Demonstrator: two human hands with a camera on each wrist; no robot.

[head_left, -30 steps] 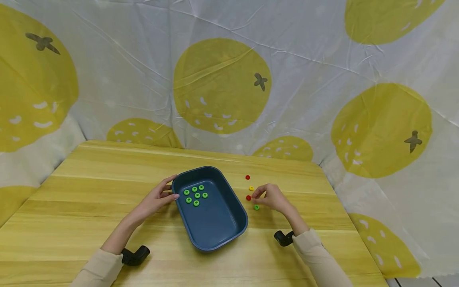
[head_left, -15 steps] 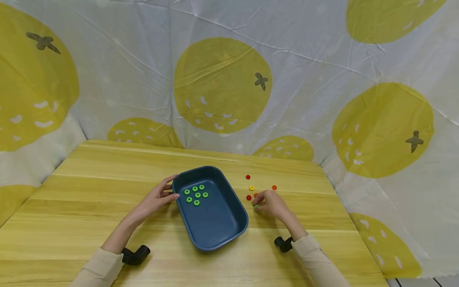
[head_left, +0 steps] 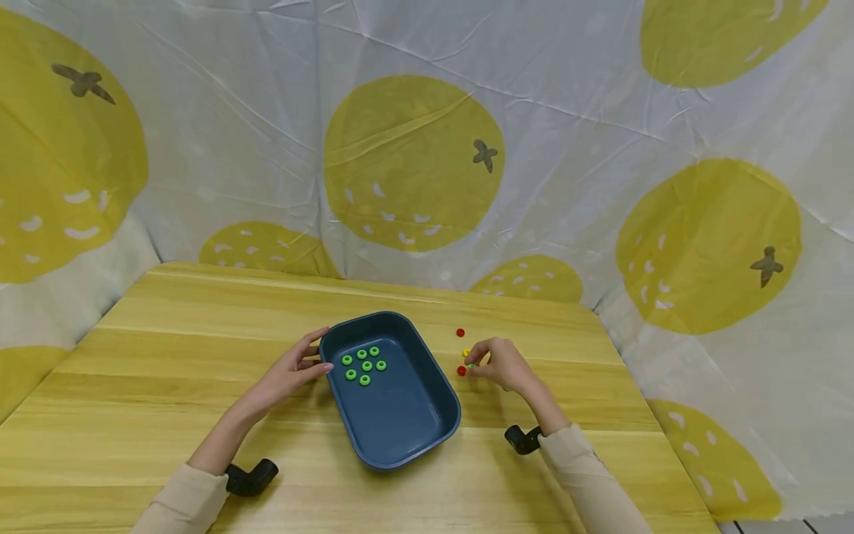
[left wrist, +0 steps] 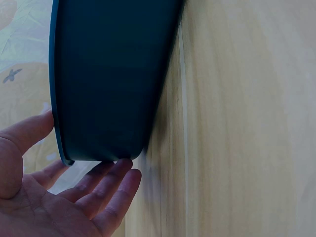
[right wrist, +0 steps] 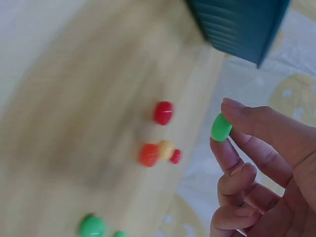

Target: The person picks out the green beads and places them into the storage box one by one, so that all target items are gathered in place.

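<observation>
A dark blue rectangular tub [head_left: 396, 423] stands on the table, with several green ring beads [head_left: 366, 366] grouped toward its far left part. My left hand [head_left: 288, 374] holds the tub at its left far corner, the thumb against the rim and the fingers [left wrist: 106, 190] on the outer wall. To the right of the tub, my right hand [head_left: 503, 367] pinches a green ring bead [right wrist: 221, 127] between thumb and forefinger, raised over the table. Near that hand lie a red bead [head_left: 462, 371], a yellow bead [head_left: 465, 353] and a farther red bead [head_left: 460, 333].
In the right wrist view an orange bead [right wrist: 149, 155] and a green bead [right wrist: 92, 227] also lie on the wooden table [head_left: 200, 319]. Behind the table hangs a pale cloth [head_left: 567, 148] printed with yellow fruit. Black wrist mounts [head_left: 250, 478] sit on both forearms.
My right hand first moved down onto the green bead right of the tub, pinched it, and has now lifted it up and slightly left. The left hand and the tub stay put.
</observation>
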